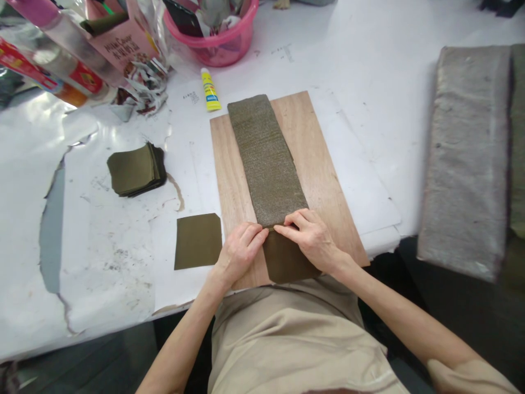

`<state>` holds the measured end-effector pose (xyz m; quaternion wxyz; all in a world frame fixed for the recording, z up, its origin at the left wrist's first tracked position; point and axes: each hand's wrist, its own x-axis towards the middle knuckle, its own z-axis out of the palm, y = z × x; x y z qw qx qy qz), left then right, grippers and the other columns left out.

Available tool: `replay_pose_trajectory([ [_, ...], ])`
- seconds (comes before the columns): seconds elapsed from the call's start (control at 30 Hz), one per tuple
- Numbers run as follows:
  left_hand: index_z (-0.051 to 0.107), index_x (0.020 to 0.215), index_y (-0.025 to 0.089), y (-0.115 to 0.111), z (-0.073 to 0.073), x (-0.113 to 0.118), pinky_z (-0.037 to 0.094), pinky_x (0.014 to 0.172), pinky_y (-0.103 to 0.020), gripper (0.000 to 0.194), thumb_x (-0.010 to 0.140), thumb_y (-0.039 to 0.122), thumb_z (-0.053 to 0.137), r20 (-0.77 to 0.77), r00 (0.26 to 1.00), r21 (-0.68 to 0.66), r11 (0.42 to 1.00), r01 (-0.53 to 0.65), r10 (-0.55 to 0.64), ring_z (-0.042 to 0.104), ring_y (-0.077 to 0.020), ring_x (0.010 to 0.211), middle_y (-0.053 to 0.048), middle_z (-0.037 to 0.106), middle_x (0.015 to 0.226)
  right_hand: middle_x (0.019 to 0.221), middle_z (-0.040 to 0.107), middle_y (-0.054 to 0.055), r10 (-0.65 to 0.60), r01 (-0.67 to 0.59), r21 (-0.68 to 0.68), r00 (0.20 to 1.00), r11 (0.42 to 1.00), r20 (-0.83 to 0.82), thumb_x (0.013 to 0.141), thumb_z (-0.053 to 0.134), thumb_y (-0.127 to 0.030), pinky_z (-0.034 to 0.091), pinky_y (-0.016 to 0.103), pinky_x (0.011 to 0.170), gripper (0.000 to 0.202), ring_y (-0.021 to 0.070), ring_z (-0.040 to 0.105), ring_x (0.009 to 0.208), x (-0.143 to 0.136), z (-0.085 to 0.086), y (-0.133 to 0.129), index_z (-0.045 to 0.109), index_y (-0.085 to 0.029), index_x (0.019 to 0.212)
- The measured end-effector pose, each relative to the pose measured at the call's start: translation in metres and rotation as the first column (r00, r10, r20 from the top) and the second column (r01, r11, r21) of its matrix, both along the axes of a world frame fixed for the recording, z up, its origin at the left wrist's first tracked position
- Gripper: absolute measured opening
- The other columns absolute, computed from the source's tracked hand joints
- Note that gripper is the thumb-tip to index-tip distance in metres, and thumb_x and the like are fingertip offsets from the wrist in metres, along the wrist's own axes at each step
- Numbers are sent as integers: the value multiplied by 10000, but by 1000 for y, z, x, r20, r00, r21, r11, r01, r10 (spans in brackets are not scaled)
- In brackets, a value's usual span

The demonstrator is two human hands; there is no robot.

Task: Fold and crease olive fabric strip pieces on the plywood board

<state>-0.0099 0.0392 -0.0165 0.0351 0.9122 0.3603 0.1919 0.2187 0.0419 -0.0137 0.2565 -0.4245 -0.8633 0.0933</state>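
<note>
A long, grey-olive textured fabric strip [268, 156] lies lengthwise on a thin wooden board [324, 164]. Against its near end sits a smooth olive fabric piece [289, 260], its far edge meeting the strip in a narrow fold or seam. My left hand [241, 246] pinches the left end of that edge, fingers pressed together. A little to the right, my right hand [314, 238] is closed on the same edge with thumb and fingertips. A single olive square [198, 242] with a clipped corner rests beside my left hand.
Several olive squares form a stack [133, 171] at left. A yellow glue tube [210, 90] lies beyond the board. Behind are a pink basket [213, 48] of items and several bottles [68, 71]. Grey padded material [467, 158] is at right. The white table covering [98, 295] is torn.
</note>
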Motion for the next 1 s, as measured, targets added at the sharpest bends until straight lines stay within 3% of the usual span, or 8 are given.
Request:
replay_pose_trajectory([
  [0.6, 591, 1154, 104, -2, 1, -4, 541, 832, -363, 228, 946, 112, 499, -112, 994, 101, 995, 18, -7, 585, -232, 988, -128, 633, 1037, 904, 593, 59, -3, -3, 73, 996, 997, 88, 965, 506, -200, 380, 333, 820, 214, 197, 478, 912, -3, -4, -1, 684, -216, 1082],
  [0.8, 574, 1195, 126, -11, 4, -13, 535, 880, -391, 259, 951, 114, 489, -78, 997, 28, 1000, -11, 13, 574, -246, 1056, -132, 632, 1101, 901, 594, 60, 1, -7, 78, 996, 997, 85, 955, 519, -186, 372, 337, 827, 216, 196, 478, 916, -4, -8, -1, 684, -218, 1091],
  [1.0, 487, 1333, 120, -15, 3, 9, 514, 925, -405, 382, 951, 109, 480, -22, 995, -24, 995, -95, 94, 567, -249, 1072, -138, 619, 1107, 908, 602, 67, 7, -12, 59, 996, 998, 89, 971, 488, -193, 379, 340, 823, 237, 195, 478, 913, -5, -4, 0, 686, -211, 1101],
])
